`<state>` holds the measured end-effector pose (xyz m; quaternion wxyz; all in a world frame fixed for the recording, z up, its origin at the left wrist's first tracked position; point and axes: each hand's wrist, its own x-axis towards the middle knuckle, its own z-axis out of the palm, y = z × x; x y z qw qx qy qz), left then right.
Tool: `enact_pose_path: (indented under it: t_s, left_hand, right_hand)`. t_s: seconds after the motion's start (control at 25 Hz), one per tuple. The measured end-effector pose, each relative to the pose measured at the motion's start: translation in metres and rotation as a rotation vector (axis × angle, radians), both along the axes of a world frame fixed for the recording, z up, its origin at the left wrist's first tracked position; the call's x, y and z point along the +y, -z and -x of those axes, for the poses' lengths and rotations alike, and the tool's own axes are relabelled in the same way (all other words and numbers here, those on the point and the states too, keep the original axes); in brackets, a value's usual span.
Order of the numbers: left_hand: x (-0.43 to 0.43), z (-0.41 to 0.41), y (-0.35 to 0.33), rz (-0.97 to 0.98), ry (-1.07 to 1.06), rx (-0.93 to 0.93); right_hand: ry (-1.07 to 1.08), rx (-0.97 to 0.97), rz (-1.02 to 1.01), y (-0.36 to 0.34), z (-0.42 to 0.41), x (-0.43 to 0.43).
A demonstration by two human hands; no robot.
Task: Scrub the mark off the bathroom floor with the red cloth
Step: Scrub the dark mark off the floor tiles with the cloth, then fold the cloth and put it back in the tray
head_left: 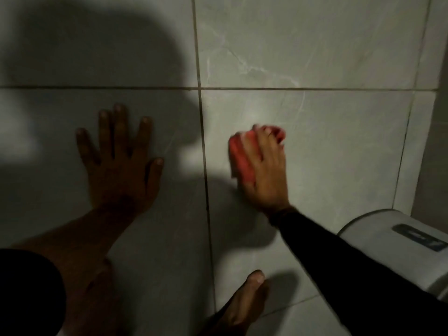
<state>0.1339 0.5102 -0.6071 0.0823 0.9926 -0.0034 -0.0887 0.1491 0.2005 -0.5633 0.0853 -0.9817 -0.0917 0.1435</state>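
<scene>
Head view, dim light. The red cloth [242,158] is pressed flat to the grey tiled floor [315,52] under the right hand [264,170], just right of the vertical grout line [204,166]. Rt fingers [263,144] are curled down and clamped onto the cloth, w/ red showing at the left edge and betw. the fingertips; that hand is motion-blurred. The mark itself can't be made out. The left hand [121,163] is laid palm-down on the neighbouring tile, in shadow, fingers spread apart and nothing held. A dark sleeve [322,258] is seen on the rt forearm. A bare foot [244,299] is planted at the bottom, toes near the grout line. A white fixture [397,243] is partly seen at lower right, beside the sleeve.
</scene>
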Motion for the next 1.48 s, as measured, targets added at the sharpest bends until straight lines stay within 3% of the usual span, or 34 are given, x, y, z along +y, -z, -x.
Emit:
enact_pose_path:
  t_s: [0.12, 0.28, 0.4, 0.48, 0.6, 0.72, 0.84, 0.96, 1.08, 1.2, 1.32, 1.48]
  left_hand:
    - [-0.002, 0.0, -0.003, 0.009, 0.004, 0.009]
    - [-0.005, -0.003, -0.019, -0.019, -0.014, 0.057]
    - [-0.007, -0.01, -0.039, -0.016, 0.014, 0.145]
    - [-0.005, -0.018, -0.061, -0.017, 0.064, 0.276]
    - [-0.016, -0.033, -0.103, 0.088, -0.009, 0.59]
    - [-0.072, -0.022, -0.163, 0.366, -0.147, 0.959]
    - [-0.153, 0.0, -0.244, 0.593, -0.316, 1.146]
    - [-0.229, 0.02, -0.33, 0.708, -0.163, 1.285]
    - [-0.304, 0.038, -0.381, 0.824, 0.04, 1.226]
    - [-0.394, 0.066, -0.418, 0.78, 0.187, 1.226]
    - [-0.481, 0.093, -0.435, 0.692, 0.434, 1.11]
    - [-0.567, 0.126, -0.415, 0.471, 0.718, 0.985]
  right_hand:
    - [0.269, -0.053, -0.024, -0.001, -0.025, -0.036]
    - [0.654, 0.086, -0.008, -0.024, 0.071, -0.009]
    - [0.589, 0.244, -0.01, -0.038, 0.12, 0.058]
    - [0.611, 0.27, -0.256, -0.053, 0.125, 0.087]
    - [0.959, 0.433, -0.881, -0.1, 0.11, 0.096]
    - [1.317, 0.59, -1.266, -0.162, 0.107, 0.078]
    - [1.578, 0.503, -1.366, -0.243, 0.119, 0.035]
    - [1.777, 0.183, -1.368, -0.32, 0.154, -0.031]
    - [1.847, 0.035, -1.275, -0.379, 0.187, -0.097]
    - [2.032, -0.144, -1.197, -0.407, 0.229, -0.166]
    - [2.191, -0.272, -1.12, -0.42, 0.257, -0.227]
    - [2.227, -0.324, -1.121, -0.406, 0.28, -0.284]
